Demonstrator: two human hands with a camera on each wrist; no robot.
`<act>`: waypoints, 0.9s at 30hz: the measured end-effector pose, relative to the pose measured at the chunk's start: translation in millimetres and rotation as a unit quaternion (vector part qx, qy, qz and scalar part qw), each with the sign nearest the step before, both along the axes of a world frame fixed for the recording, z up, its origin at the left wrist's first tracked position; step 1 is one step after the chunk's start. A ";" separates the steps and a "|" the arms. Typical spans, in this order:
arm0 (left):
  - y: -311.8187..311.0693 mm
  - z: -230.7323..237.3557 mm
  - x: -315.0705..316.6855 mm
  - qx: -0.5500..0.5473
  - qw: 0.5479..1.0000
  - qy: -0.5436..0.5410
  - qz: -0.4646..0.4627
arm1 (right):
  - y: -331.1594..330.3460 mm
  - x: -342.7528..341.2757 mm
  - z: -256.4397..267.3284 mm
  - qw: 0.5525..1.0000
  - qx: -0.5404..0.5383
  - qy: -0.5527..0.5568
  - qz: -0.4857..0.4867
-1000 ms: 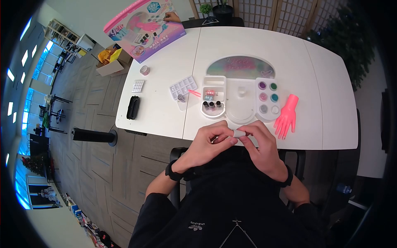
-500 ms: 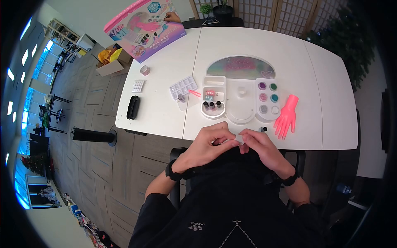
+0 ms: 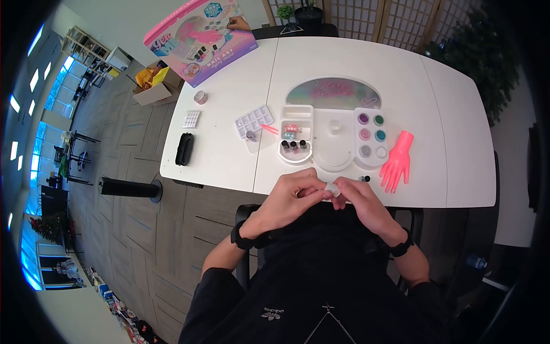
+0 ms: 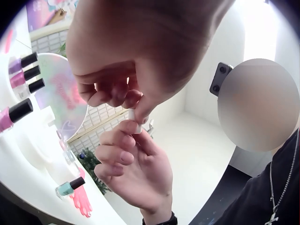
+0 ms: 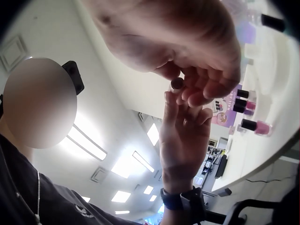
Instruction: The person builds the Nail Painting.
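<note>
Close in front of the body, at the table's near edge, my left hand and right hand meet. Between their fingertips they pinch a small white cylinder, mostly covered by fingers. Its pale side shows between both thumbs in the left wrist view. The right wrist view shows a dark round end on the cylinder. Just beyond the right hand stands a teal nail polish bottle with a black cap. A pink model hand lies to the right.
A white nail art station stands ahead, with several polish bottles at left and colored pots at right. Further left are a compartment tray, pink tweezers, a black case and a printed box.
My right hand has shifted down and its fingers have turned around the white cylinder, uncovering the black-capped bottle. The left hand stays nearly in place. The cylinder has turned and shows less.
</note>
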State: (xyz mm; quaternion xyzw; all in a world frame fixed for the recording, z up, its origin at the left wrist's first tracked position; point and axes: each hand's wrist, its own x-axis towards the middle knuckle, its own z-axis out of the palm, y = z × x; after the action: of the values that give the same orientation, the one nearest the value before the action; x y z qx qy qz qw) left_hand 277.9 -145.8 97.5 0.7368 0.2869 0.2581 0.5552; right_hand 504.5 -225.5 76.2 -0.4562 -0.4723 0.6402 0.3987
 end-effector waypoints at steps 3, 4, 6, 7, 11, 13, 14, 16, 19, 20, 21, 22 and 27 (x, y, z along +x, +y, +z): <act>-2.3 -2.4 2.1 -0.024 0.999 -0.010 0.036 | -2.8 -11.9 17.1 0.994 0.052 -0.063 -0.079; -2.8 -4.8 2.7 -0.041 0.997 -0.018 0.056 | -4.5 -15.8 22.3 0.986 0.075 -0.090 -0.115; -2.9 -6.1 5.5 -0.071 0.993 -0.040 0.089 | -6.0 -18.6 15.6 0.955 0.173 -0.157 -0.183; -2.9 -5.6 7.0 -0.083 0.990 -0.055 0.103 | -6.2 -19.4 13.3 0.933 0.221 -0.188 -0.215; -5.7 -9.2 11.2 -0.099 0.984 -0.086 0.119 | -6.5 -21.5 14.8 0.877 0.339 -0.255 -0.225; -8.7 -9.4 13.7 -0.100 0.983 -0.092 0.123 | -3.4 -24.7 13.5 0.858 0.370 -0.264 -0.241; -9.6 -8.7 14.8 -0.101 0.982 -0.095 0.125 | -2.6 -25.0 13.4 0.858 0.366 -0.260 -0.248; -10.5 -5.2 16.2 -0.107 0.982 -0.097 0.125 | -1.5 -25.2 13.3 0.860 0.358 -0.252 -0.263; -11.7 -2.3 18.2 -0.123 0.979 -0.109 0.120 | -2.7 -24.0 15.3 0.872 0.342 -0.229 -0.264; -11.9 -2.1 18.5 -0.129 0.978 -0.114 0.118 | -2.7 -23.6 14.8 0.872 0.347 -0.224 -0.264; -11.7 -2.6 18.4 -0.126 0.978 -0.115 0.118 | -2.7 -23.2 14.0 0.871 0.351 -0.219 -0.263; -11.5 -3.6 18.1 -0.123 0.978 -0.115 0.119 | -2.7 -23.0 13.4 0.871 0.355 -0.214 -0.263; -9.7 -8.3 16.3 -0.115 0.976 -0.124 0.139 | -0.2 -23.8 14.2 0.876 0.354 -0.206 -0.253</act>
State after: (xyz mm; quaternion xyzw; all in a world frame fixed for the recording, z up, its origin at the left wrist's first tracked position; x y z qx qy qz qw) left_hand 294.2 -155.5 89.2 0.5831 0.3432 0.3869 0.6265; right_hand 480.8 -225.7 90.3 -0.5099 -0.6078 0.1990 0.5753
